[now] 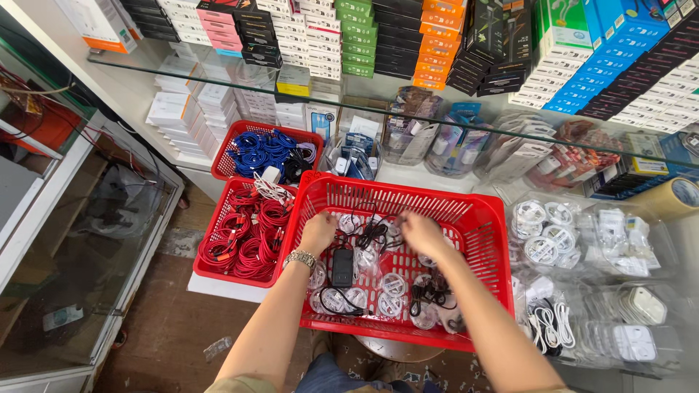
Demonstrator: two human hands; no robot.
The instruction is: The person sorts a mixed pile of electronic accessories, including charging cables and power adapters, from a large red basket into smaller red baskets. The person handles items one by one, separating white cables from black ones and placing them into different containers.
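Shelves full of small boxes in many colours fill the wall at the back, with a glass shelf in front of them. Below, a big red basket sits on a round stool, and both of the person's hands are inside it.

Left hand has a shiny watch on the wrist. Its fingers are curled down into a pile of black cables near the back of the basket. Right hand is curled the same way, just beside the same pile. Both hands seem to be pinching the cables, but the fingertips are hidden, so the grip cannot be told for sure.

Those black cables look thin and twisted together. Around them lie small clear bags with white coiled cables inside, and a black charger block lies near the left wrist.

Trouble could come from the tangle. If the hands pull hard, one cable may drag others up and knot tighter. The clear bags look slippery, so they might slide out of the pile. Also, the basket hangs over the edge of its stool, so a strong push on one side could tip it.

Two smaller red baskets sit to the left, one with red cables and one with blue cables.
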